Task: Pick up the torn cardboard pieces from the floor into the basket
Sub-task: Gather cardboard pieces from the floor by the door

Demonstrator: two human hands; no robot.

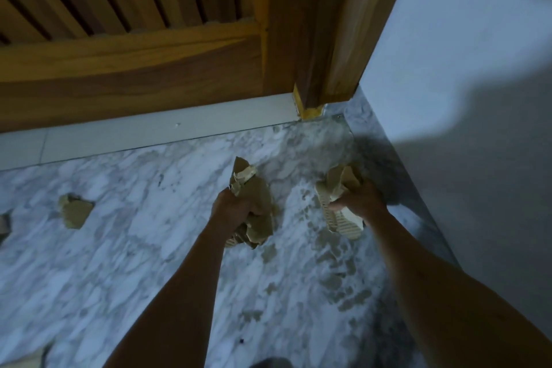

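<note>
Head view, dim light, looking down at a marble-patterned floor (125, 248).

Far left edge: a cardboard scrap (4, 225), cut off by the frame, lies on the floor. Lower left corner: another pale scrap (27, 360), also cut off, blurred.

Left of centre: a loose cardboard piece (74, 210), tan, ragged edges, lies flat on the floor, well apart from both hands.

Centre: left hand (236, 209), forearm bare, reaching forward and down. Fingers clenched round a left bundle of torn cardboard (254, 191); several crumpled pieces stick out above and below the fist, corrugated edge showing at the bottom. Cannot tell whether the bundle touches the floor.

Right of centre: right hand (358, 202), forearm bare. Fingers grasping a right bundle of torn cardboard (337, 188); a pale strip with exposed fluting hangs below the hand, darker pieces rise above it. The two bundles are near each other but apart.

Background, left to right: wooden slatted door (134, 54) with a pale threshold strip (167, 131) under it, door frame post (325, 39) meeting the floor at the corner, then a plain light wall (463, 69) on the right with a shadow across its lower part.

The basket is not in view.
</note>
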